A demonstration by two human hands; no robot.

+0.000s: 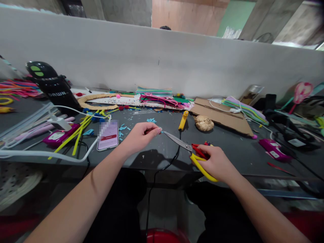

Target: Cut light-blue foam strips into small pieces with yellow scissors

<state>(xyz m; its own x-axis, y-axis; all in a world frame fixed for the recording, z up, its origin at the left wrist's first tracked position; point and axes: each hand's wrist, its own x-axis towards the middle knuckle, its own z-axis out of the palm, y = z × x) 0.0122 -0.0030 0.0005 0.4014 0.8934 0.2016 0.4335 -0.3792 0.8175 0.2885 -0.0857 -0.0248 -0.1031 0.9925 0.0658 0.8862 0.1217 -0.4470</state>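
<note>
My right hand (215, 162) grips a pair of scissors (180, 142) with one red and one yellow handle. The blades look closed or nearly so, and their tips point left toward my left hand (144, 135). Thumb and fingers of that left hand are pinched on a tiny light-blue piece (162, 132), right at the scissor tips. Its exact kind is too small to make out. Small cut blue strips (123, 128) lie scattered on the dark table just behind and left of my left hand.
A phone (108, 136) lies left of my left hand. Behind the scissors are a yellow-handled corded tool (183, 120) and a pale brown lump (204, 123). A black bottle (57, 91) stands far left. Cardboard (220, 116) lies at the back right. A black cable (164, 167) crosses the table edge.
</note>
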